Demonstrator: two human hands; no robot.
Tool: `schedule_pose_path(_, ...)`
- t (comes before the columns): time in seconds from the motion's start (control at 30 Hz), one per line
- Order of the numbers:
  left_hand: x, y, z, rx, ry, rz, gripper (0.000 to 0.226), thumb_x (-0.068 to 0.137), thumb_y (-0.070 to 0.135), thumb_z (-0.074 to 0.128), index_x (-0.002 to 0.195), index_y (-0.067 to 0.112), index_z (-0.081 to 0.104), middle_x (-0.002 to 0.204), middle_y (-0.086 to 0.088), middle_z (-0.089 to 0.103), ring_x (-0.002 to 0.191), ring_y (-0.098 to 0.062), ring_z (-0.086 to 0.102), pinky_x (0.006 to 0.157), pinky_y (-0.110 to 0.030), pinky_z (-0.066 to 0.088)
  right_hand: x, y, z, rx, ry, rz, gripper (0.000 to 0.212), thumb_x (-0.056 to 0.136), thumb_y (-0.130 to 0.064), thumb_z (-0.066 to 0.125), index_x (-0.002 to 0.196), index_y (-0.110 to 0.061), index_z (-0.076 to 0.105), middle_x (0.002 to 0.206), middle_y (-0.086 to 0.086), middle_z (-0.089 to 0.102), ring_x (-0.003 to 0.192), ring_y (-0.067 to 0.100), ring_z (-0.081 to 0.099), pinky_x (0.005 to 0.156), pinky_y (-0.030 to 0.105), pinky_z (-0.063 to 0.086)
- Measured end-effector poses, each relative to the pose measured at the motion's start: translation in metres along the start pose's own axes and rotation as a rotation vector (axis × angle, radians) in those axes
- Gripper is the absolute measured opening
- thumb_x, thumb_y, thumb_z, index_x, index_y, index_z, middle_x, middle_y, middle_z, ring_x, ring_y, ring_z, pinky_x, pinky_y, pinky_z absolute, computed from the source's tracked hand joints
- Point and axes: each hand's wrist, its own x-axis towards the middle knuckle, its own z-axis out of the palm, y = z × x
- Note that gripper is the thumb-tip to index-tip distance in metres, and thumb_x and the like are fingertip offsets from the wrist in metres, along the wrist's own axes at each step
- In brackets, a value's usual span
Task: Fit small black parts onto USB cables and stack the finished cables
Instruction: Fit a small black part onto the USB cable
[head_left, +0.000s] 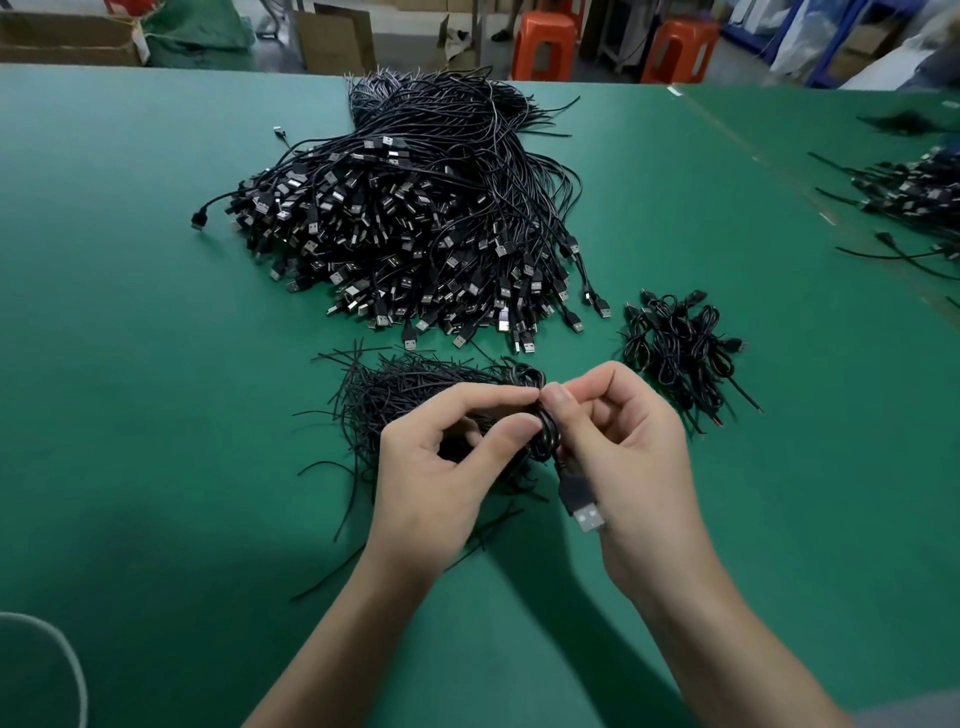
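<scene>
My left hand (441, 467) and my right hand (628, 457) meet over the green table (156, 364), both pinching one coiled black USB cable (545, 436). Its USB plug (584, 506) hangs down below the coil beside my right palm. Right under and behind my hands lies a loose heap of thin black ties (405, 395). A big pile of USB cables (415, 234) fills the middle of the table. To the right sits a small stack of coiled cables (680, 353).
More cables (914, 192) lie at the far right edge of the table. Beyond the far edge stand orange stools (543, 44) and cardboard boxes (332, 36). A pale cord (62, 660) curves at the lower left corner.
</scene>
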Motion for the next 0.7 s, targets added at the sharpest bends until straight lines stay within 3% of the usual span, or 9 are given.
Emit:
schedule_pose_path(0.07, 0.003, 0.005, -0.002, -0.050, -0.051, -0.033, 0.015, 0.084, 0.036, 0.075, 0.098, 0.039, 0.079, 0.094, 0.006, 0.078, 0.084, -0.013, 0.070, 0.077, -0.050, 0.058, -0.001, 0.000, -0.002, -0.148, 0.028, -0.104, 0.023, 0.095, -0.022, 0.069, 0.074, -0.023, 0.059, 0.059, 0.004, 0.049, 0.052, 0.015, 0.038, 0.049, 0.032, 0.035)
schedule_pose_path(0.13, 0.007, 0.011, -0.005, -0.165, -0.124, -0.097, 0.014, 0.082, 0.034, 0.077, 0.095, 0.033, 0.079, 0.090, 0.006, 0.077, 0.082, -0.007, 0.069, 0.074, -0.031, 0.058, -0.001, -0.002, -0.005, -0.341, 0.035, -0.260, 0.022, 0.095, -0.019, 0.070, 0.076, -0.022, 0.058, 0.064, 0.007, 0.056, 0.057, 0.021, 0.047, 0.053, 0.036, 0.040)
schedule_pose_path(0.17, 0.009, 0.013, -0.007, -0.216, -0.139, -0.128, 0.014, 0.079, 0.034, 0.078, 0.093, 0.032, 0.078, 0.087, 0.006, 0.076, 0.081, -0.005, 0.068, 0.074, -0.024, 0.055, -0.001, -0.003, -0.006, -0.413, 0.024, -0.320, 0.023, 0.094, -0.017, 0.071, 0.077, -0.023, 0.058, 0.065, 0.005, 0.058, 0.058, 0.019, 0.049, 0.052, 0.031, 0.040)
schedule_pose_path(0.23, 0.012, 0.012, -0.008, -0.272, -0.125, -0.185, 0.025, 0.073, 0.032, 0.083, 0.095, 0.036, 0.074, 0.086, 0.005, 0.074, 0.082, -0.011, 0.064, 0.080, -0.026, 0.052, -0.002, -0.006, -0.004, -0.455, -0.001, -0.361, 0.023, 0.094, -0.014, 0.071, 0.077, -0.023, 0.058, 0.064, 0.002, 0.057, 0.056, 0.011, 0.047, 0.052, 0.024, 0.038)
schedule_pose_path(0.3, 0.012, 0.012, -0.005, -0.321, -0.087, -0.212, 0.044, 0.071, 0.029, 0.084, 0.110, 0.040, 0.068, 0.088, 0.002, 0.073, 0.081, -0.025, 0.058, 0.083, -0.040, 0.049, 0.000, -0.007, -0.002, -0.312, -0.018, -0.279, 0.023, 0.095, -0.011, 0.069, 0.076, -0.019, 0.057, 0.059, -0.001, 0.053, 0.054, 0.005, 0.043, 0.052, 0.018, 0.036)
schedule_pose_path(0.37, 0.011, 0.013, -0.001, -0.289, -0.055, -0.167, 0.055, 0.075, 0.026, 0.083, 0.123, 0.044, 0.064, 0.092, 0.001, 0.075, 0.080, -0.025, 0.057, 0.082, -0.044, 0.047, 0.000, -0.007, 0.001, -0.053, -0.020, -0.113, 0.022, 0.097, -0.011, 0.066, 0.077, -0.015, 0.058, 0.057, -0.005, 0.049, 0.051, 0.005, 0.039, 0.049, 0.016, 0.034)
schedule_pose_path(0.47, 0.007, 0.011, 0.001, 0.011, -0.021, 0.027, 0.048, 0.085, 0.016, 0.078, 0.120, 0.048, 0.069, 0.102, 0.013, 0.074, 0.083, -0.004, 0.062, 0.076, -0.028, 0.048, 0.002, -0.004, 0.003, 0.181, -0.021, 0.080, 0.018, 0.095, -0.017, 0.065, 0.078, -0.014, 0.060, 0.057, -0.002, 0.048, 0.047, 0.006, 0.034, 0.046, 0.016, 0.032)
schedule_pose_path(0.57, 0.002, 0.009, -0.002, 0.297, -0.010, 0.303, 0.036, 0.091, 0.007, 0.074, 0.112, 0.036, 0.075, 0.110, 0.016, 0.067, 0.105, -0.017, 0.064, 0.089, -0.028, 0.050, 0.002, -0.002, 0.004, 0.263, -0.004, 0.146, 0.020, 0.093, -0.016, 0.067, 0.074, -0.017, 0.061, 0.053, -0.006, 0.046, 0.042, 0.004, 0.033, 0.044, 0.015, 0.033)
schedule_pose_path(0.7, -0.003, 0.008, -0.004, 0.253, -0.108, 0.271, 0.027, 0.101, 0.018, 0.063, 0.121, 0.032, 0.074, 0.103, 0.006, 0.066, 0.094, -0.022, 0.063, 0.081, -0.030, 0.049, 0.003, -0.003, 0.004, 0.250, 0.034, 0.135, 0.024, 0.096, -0.016, 0.066, 0.073, -0.018, 0.062, 0.053, -0.008, 0.048, 0.041, 0.002, 0.034, 0.043, 0.014, 0.033)
